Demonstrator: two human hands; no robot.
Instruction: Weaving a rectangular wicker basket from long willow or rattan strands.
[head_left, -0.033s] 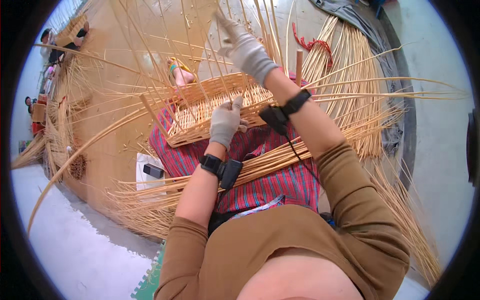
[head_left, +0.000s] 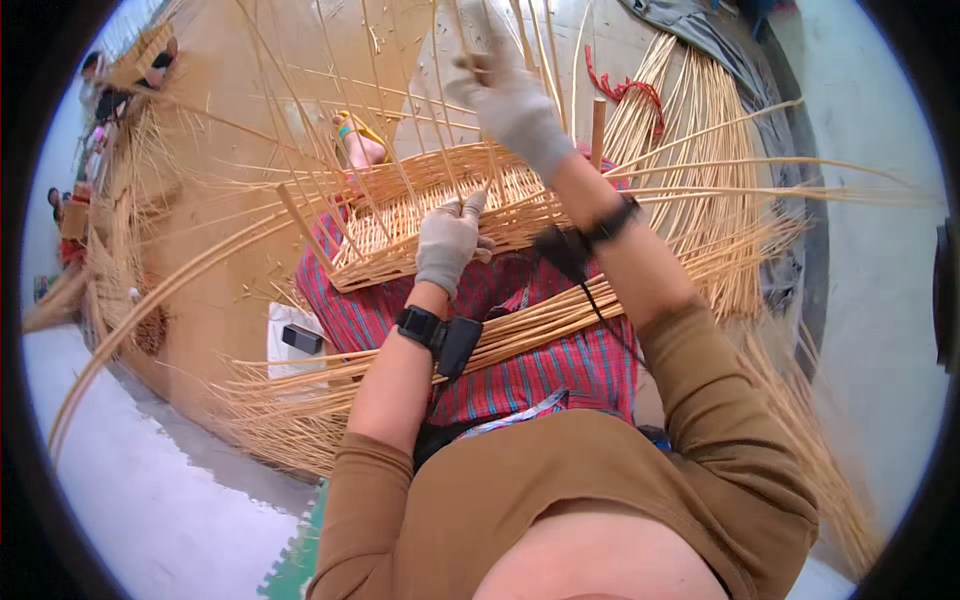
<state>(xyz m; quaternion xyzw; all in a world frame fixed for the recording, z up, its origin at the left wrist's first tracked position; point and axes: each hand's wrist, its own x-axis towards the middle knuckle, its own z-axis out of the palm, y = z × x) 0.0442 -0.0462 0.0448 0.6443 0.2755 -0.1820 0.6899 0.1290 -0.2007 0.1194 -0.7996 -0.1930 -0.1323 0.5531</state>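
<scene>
A partly woven wicker basket [head_left: 375, 268] rests across my lap, with upright stakes rising from its walls. My left hand [head_left: 447, 243], in a pale work glove, is closed on the basket's near wall, thumb on the rim and fingers on the outer side. Raised above the basket's far right side, my right hand [head_left: 520, 110], also gloved, is among the tall rods. Motion smears its fingers, so I cannot make out whether a rod is in them. Thick wooden corner posts [head_left: 597, 135] stand at the basket's ends.
A bundle of long wicker rods [head_left: 540, 325] lies across my checked lap cloth [head_left: 590, 375]. More rods [head_left: 710, 150], with a red tie [head_left: 640, 92], spread on the right. A small dark box [head_left: 302, 338] sits at left. Other people [head_left: 150, 75] are at far left.
My right hand has shifted slightly to the right, and its fingers look more bent and blurred. My left hand keeps its place on the basket wall.
</scene>
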